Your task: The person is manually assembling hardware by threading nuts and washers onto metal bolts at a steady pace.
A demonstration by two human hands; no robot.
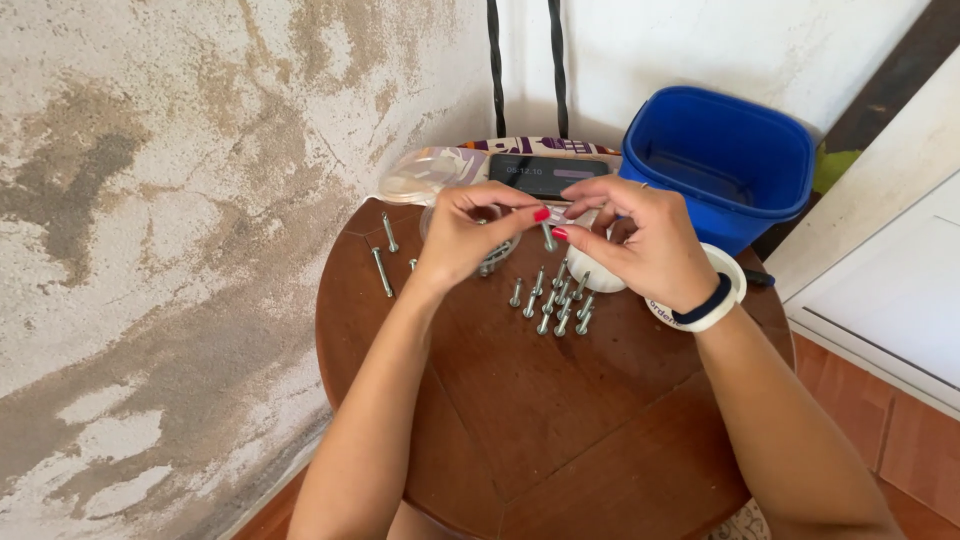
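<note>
Several bolts (552, 305), round wooden table (560, 430), peeling wall (200, 200), blue bucket (715, 160)

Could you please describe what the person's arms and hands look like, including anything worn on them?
Both arms are bare, without sleeves. The left hand and right hand have red-painted nails. The right wrist carries a white wristband beside a dark blue band.

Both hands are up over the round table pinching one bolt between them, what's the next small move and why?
Probably lower the bolt and stand it beside the upright group of bolts. The left hand and right hand pinch it just above that cluster, while a few longer bolts lie loose on the table.
</note>
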